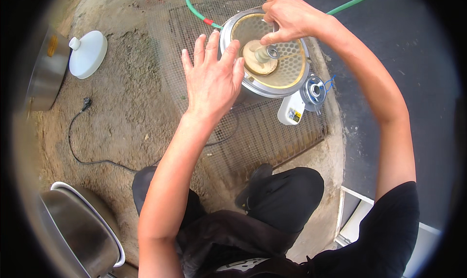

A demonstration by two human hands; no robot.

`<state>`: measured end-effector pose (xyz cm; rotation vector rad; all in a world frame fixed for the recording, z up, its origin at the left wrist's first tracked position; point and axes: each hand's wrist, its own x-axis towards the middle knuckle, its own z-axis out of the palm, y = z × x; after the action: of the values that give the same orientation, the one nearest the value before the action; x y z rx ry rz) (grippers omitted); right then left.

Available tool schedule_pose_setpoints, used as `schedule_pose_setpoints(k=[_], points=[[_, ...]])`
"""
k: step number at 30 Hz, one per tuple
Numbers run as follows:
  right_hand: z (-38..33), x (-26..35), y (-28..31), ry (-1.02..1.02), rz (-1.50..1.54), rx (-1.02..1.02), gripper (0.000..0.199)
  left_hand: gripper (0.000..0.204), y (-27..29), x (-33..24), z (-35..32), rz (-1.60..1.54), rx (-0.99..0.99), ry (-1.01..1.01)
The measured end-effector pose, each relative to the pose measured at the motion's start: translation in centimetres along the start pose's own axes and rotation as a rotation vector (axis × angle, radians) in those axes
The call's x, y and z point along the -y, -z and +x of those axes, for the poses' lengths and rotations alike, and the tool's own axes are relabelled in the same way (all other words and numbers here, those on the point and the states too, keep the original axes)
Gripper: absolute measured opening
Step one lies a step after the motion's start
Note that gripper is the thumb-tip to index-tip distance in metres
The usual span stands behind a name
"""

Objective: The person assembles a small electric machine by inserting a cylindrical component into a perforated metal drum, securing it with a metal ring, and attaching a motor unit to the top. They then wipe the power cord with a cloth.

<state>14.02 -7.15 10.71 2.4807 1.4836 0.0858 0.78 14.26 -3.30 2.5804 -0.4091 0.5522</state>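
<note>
In front of me stands a round metal drum (226, 43) with a pale yellowish ring inside its rim and a floor full of round holes. At its middle sits a cream-coloured disc (253, 66) with a short, clear-looking post (263, 54) topped by a metal ring. My left hand (212, 78) is open, fingers spread, over the drum's near-left rim; whether it touches is unclear. My right hand (290, 19) reaches over the far side, its fingers curled and thumb towards the post. A small whitish piece shows between thumb and fingers, too little to name.
A green hose (193, 9) with a red band meets the drum. Beside the drum are a white housing (290, 108) and metal fitting (315, 91). Wire mesh (272, 137) lies underneath. Leftward are a black plug cable (73, 132), white lid (89, 55) and steel pots (80, 229).
</note>
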Motion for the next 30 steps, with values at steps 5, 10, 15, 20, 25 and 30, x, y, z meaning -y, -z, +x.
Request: schedule_pose_setpoints(k=[5, 10, 15, 20, 25, 30], points=[[0.2, -1.0, 1.0, 0.000, -0.066, 0.076, 0.045, 0.044, -0.4, 0.1, 0.2, -0.135, 0.022, 0.045], [1.0, -1.3, -0.3, -0.086, -0.216, 0.115, 0.038, 0.043, -1.6, 0.5, 0.5, -0.202, -0.028, 0.060], [0.7, -1.2, -0.8, -0.026, -0.179, -0.054, 0.035, 0.044, -2.1, 0.9, 0.9, -0.279, -0.068, 0.051], [0.8, -0.6, -1.3, -0.043, -0.206, -0.124, 0.035, 0.043, -2.4, 1.1, 1.1, -0.306, -0.076, 0.049], [1.1, -0.7, -1.2, 0.060, -0.313, -0.222, 0.035, 0.043, -2.7, 1.1, 1.4, -0.325, -0.076, 0.063], [1.0, -0.7, -1.3, 0.087, -0.197, -0.217, 0.033, 0.042, -2.6, 1.1, 1.4, -0.365, -0.067, 0.076]])
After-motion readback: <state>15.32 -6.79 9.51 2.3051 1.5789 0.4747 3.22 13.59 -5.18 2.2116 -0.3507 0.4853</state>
